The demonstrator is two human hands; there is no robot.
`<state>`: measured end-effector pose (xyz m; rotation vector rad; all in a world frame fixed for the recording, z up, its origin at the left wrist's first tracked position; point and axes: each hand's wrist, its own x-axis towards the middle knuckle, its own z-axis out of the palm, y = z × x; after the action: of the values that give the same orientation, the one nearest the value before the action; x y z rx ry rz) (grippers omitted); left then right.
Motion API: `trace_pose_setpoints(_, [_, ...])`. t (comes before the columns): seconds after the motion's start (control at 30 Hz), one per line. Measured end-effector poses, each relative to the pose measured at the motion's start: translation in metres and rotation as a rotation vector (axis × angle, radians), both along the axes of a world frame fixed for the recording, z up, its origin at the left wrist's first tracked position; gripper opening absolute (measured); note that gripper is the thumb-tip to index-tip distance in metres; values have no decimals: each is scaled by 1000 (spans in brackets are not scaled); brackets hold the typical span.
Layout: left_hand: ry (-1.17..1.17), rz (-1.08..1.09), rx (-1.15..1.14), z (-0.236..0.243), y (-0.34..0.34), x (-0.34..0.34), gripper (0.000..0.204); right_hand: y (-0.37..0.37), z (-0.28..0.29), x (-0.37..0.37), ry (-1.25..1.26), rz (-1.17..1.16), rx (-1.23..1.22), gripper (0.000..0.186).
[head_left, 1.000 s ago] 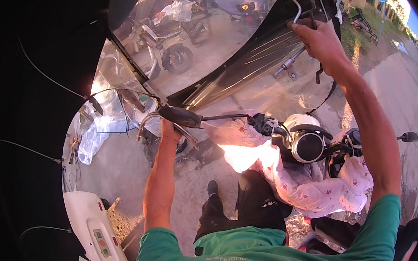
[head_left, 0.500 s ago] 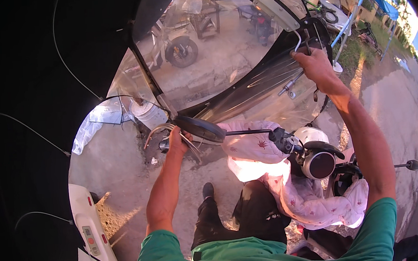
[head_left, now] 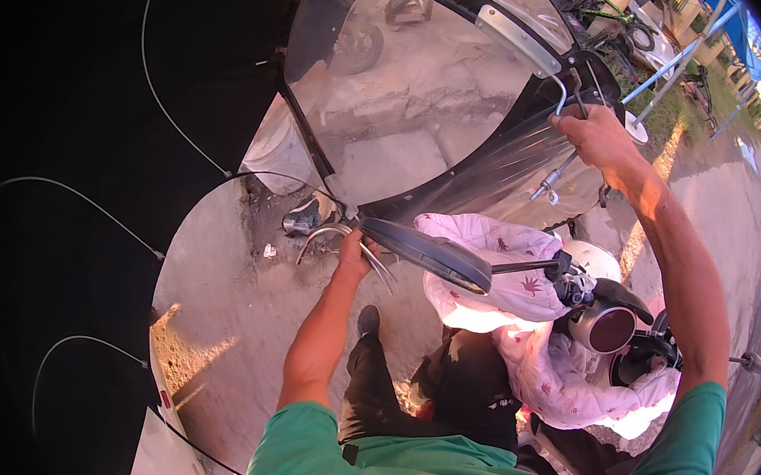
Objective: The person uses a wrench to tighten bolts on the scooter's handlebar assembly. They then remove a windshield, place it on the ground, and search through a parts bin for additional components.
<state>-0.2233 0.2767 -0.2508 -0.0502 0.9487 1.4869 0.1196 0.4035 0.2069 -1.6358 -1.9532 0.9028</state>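
Note:
A clear windshield (head_left: 393, 162) with a black frame is joined to a large black canopy (head_left: 74, 276) on the left. My left hand (head_left: 355, 255) is closed round bent metal rods (head_left: 331, 230) at the windshield's lower left corner, its fingers partly hidden. At the right corner my right hand (head_left: 594, 139) grips a bent metal rod (head_left: 560, 92) near a silver bracket (head_left: 517, 41). A metal rod with a clamp (head_left: 553, 181) hangs below that hand. Between my arms is a scooter with a black mirror (head_left: 426, 256), a round headlight (head_left: 609, 327) and a pink padded cover (head_left: 553, 375).
Thin curved wires (head_left: 86, 192) stick out of the canopy. A white panel (head_left: 163, 464) stands at the lower left. Beyond my right hand are blue poles (head_left: 673, 63) under a blue awning (head_left: 742, 44), and bicycles (head_left: 640, 34). Cracked concrete (head_left: 224, 266) lies beneath.
The windshield, canopy edge and both hands have shifted right in the picture. The mirror sits lower and further right. The motorbike wheel seen through the windshield has moved up. Both grips look unchanged.

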Motion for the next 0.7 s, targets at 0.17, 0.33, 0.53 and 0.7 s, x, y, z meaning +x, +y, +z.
trace_pose_setpoints(0.17, [-65, -122, -41, -21, -14, 2, 15, 15, -26, -26, -39, 34, -34, 23])
trace_pose_setpoints(0.33, [-115, -102, -133, -38, -35, 9, 13, 29, -53, -36, -187, 31, -202, 27])
trace_pose_setpoints(0.53, [-121, -108, -369, -61, -45, 18, 23, 44, -100, -39, -146, -1, -333, 22])
trace_pose_setpoints(0.7, [-117, -86, -474, -76, -71, 10, 17, 67, -157, -42, -301, 20, -320, 25])
